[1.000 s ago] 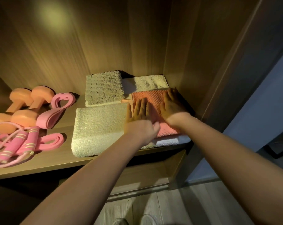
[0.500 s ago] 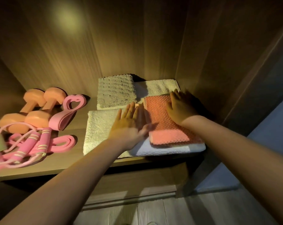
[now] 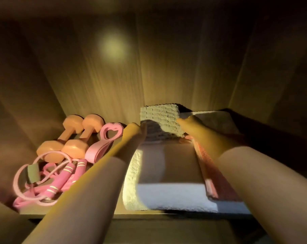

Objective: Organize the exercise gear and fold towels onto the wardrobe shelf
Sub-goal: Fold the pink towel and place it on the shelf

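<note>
on the lit wooden wardrobe shelf (image 3: 149, 215), your left hand (image 3: 134, 133) and right hand (image 3: 190, 125) press flat-fingered against the ribbed towel (image 3: 162, 114), one of four; two dumbbells (image 3: 76, 148) lie left of it.

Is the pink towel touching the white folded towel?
Touching. Head view shows the pink towel lying flat on the white towel, edge resting on it.

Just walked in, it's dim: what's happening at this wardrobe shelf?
A person's left hand touches the left edge of the ribbed towel, the right hand its right side, at the back of the shelf; the right grip is blurred. A white towel and pink towel lie in front, dumbbells and jump rope to the left.
</note>
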{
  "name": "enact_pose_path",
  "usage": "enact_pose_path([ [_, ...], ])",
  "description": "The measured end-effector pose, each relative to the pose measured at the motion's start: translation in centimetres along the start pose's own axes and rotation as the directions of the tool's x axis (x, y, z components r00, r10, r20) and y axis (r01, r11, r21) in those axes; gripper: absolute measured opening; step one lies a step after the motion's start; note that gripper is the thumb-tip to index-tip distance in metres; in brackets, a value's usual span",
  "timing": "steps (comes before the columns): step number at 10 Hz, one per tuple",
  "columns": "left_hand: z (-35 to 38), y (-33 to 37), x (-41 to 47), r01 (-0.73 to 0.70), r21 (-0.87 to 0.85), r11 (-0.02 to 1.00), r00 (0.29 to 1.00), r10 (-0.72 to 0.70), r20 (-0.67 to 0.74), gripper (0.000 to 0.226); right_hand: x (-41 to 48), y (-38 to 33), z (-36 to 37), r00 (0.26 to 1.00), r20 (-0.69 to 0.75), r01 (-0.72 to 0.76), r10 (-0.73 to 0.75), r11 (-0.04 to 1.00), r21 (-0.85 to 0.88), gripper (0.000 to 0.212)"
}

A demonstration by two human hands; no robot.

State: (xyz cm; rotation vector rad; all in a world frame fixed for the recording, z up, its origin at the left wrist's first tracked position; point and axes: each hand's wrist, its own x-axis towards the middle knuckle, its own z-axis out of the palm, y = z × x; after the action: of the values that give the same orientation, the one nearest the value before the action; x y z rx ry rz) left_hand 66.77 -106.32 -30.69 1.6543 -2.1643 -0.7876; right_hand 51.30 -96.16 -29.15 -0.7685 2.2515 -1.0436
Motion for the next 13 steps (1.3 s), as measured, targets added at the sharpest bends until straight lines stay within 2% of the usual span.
enact_pose_path([
  [1, 0.2, 0.3, 1.5, 0.053, -0.065, 0.996, 0.997, -0.049, 0.061, 0.054, 1.2, -0.7, 0.8, 0.997, 0.074, -0.001, 0.001, 1.000, 0.002, 0.043],
  [2, 0.6, 0.3, 2.0, 0.056, -0.069, 0.996, 0.996, -0.051, 0.070, 0.052, 2.1, -0.9, 1.1, 0.985, 0.154, -0.087, 0.073, 0.992, 0.086, 0.045],
  [3, 0.4, 0.4, 2.0, 0.042, -0.098, 0.994, 0.996, -0.035, 0.078, 0.051, 2.6, -0.9, 1.5, 0.962, 0.244, -0.186, 0.125, 0.951, 0.247, 0.052],
  [4, -0.3, 0.2, 1.6, 0.046, -0.221, 0.974, 0.995, -0.025, 0.094, 0.046, 2.7, -1.3, 2.1, 0.967, 0.251, -0.169, 0.033, 0.824, 0.541, 0.044],
  [5, -1.0, 0.0, 1.0, 0.015, -0.491, 0.871, 0.999, 0.005, 0.039, 0.038, 1.6, -2.2, 1.9, 0.975, 0.218, -0.131, -0.031, 0.714, 0.688, 0.027],
  [6, -1.8, 0.1, -0.7, 0.162, -0.799, 0.579, 0.980, 0.000, 0.199, 0.044, -0.7, -3.0, 1.3, 0.970, 0.221, -0.096, -0.096, 0.688, 0.720, 0.012],
  [7, -3.3, 0.3, -3.0, 0.346, -0.829, 0.439, 0.912, 0.050, 0.407, 0.030, -4.5, -3.8, -0.1, 0.954, 0.253, -0.098, -0.162, 0.629, 0.771, 0.020],
  [8, -4.8, -0.1, -4.9, 0.425, -0.794, 0.435, 0.841, 0.134, 0.524, 0.048, -8.6, -3.7, -1.9, 0.934, 0.257, 0.017, -0.249, 0.749, 0.662, 0.040],
  [9, -6.1, -0.4, -7.0, 0.476, -0.785, 0.396, 0.808, 0.154, 0.568, 0.050, -10.9, -2.9, -3.2, 0.949, 0.196, 0.079, -0.247, 0.789, 0.609, 0.058],
  [10, -7.0, -0.9, -9.1, 0.584, -0.739, 0.336, 0.729, 0.181, 0.660, 0.058, -12.7, -2.5, -3.5, 0.907, 0.352, -0.088, -0.232, 0.713, 0.696, 0.048],
  [11, -7.4, -1.5, -11.4, 0.727, -0.634, 0.264, 0.593, 0.224, 0.773, 0.090, -14.4, -2.7, -3.2, 0.935, 0.312, -0.183, -0.170, 0.522, 0.833, 0.018],
  [12, -7.4, -2.0, -13.1, 0.684, -0.673, 0.280, 0.607, 0.292, 0.739, 0.074, -15.2, -2.3, -3.3, 0.926, 0.354, -0.232, -0.128, 0.548, 0.804, 0.017],
  [13, -7.6, -2.0, -14.1, 0.548, -0.800, 0.244, 0.784, 0.185, 0.593, 0.049, -16.2, -1.0, -3.3, 0.927, 0.362, -0.244, -0.098, 0.577, 0.780, 0.016],
])
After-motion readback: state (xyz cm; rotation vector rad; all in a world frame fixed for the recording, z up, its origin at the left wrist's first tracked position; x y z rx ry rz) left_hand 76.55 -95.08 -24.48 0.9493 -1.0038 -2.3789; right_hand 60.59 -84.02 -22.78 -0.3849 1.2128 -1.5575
